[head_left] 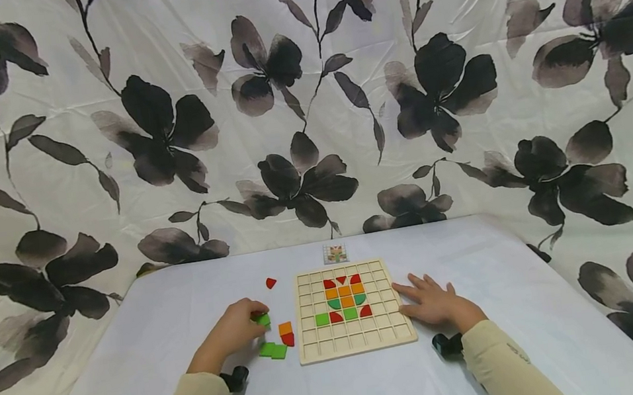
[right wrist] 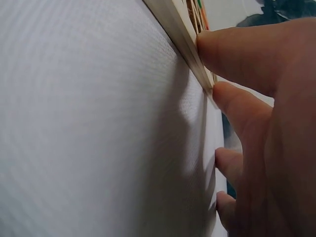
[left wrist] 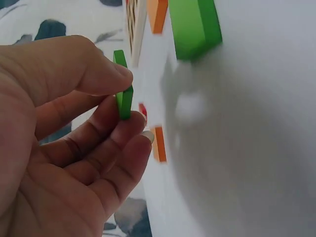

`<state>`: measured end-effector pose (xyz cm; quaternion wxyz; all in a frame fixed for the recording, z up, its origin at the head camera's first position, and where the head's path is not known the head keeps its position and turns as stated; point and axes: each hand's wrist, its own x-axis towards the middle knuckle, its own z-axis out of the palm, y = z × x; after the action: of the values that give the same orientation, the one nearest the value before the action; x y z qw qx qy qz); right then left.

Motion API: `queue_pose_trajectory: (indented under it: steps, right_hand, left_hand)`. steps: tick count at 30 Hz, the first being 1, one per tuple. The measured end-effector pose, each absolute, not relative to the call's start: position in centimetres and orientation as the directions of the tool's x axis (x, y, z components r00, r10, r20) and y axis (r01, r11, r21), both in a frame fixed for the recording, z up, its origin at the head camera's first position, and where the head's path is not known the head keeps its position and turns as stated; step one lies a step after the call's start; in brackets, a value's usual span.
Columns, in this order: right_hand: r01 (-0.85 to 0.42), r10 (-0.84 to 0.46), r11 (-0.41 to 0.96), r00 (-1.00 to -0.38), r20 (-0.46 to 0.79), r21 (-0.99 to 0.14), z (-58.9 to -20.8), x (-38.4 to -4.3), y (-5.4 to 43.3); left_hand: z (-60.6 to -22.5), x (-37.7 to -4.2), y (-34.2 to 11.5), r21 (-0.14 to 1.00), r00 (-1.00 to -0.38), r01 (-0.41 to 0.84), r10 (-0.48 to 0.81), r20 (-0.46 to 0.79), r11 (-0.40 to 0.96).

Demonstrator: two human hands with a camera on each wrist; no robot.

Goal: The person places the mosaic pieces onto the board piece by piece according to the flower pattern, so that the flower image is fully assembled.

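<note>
My left hand (head_left: 235, 327) is left of the wooden grid board (head_left: 360, 345), above the white table. Its thumb and fingers pinch a thin green tile (left wrist: 125, 101), seen nearly edge-on in the left wrist view. Bits of red and green show at those fingertips in the head view. Spread out at the board's right side, my right hand (head_left: 435, 305) has its thumb and index fingertip against the wooden edge (right wrist: 190, 52). Red, orange and green pieces sit in the grid's middle, including an orange square (head_left: 345, 291) and a green square (head_left: 322, 319).
Between left hand and board lie an orange tile (head_left: 285, 328) and a red piece (head_left: 289, 340). Two green tiles (head_left: 279, 352) lie closer to me. Farther back are another red piece (head_left: 270, 283) and a small pattern card (head_left: 335, 254). Behind the table hangs a flowered cloth (head_left: 291, 94).
</note>
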<state>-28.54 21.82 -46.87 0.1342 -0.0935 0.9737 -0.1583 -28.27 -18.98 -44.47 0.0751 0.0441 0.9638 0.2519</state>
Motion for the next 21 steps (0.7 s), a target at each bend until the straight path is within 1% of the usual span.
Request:
queue_pose_trajectory:
  steps: [4, 10, 21]
  right_hand:
    - [-0.146, -0.229, 0.931, -0.947, -0.225, -0.334, -46.9, -28.5, 21.8]
    - [-0.149, -0.233, 0.928, -0.947, -0.22, -0.342, -46.9, -28.4, 21.8]
    - [-0.147, -0.233, 0.925, -0.947, -0.22, -0.349, -46.8, -28.4, 21.9]
  left_hand:
    - [-44.5, -28.2, -17.8, 0.531, -0.984, 0.056, 0.136, -0.113, 0.845]
    - [-44.5, -28.2, -16.1, 0.561, -0.982, 0.104, 0.175, -0.075, 0.821]
    - [-43.6, -28.4, -12.6, 0.593, -0.955, 0.22, 0.294, -0.029, 0.774]
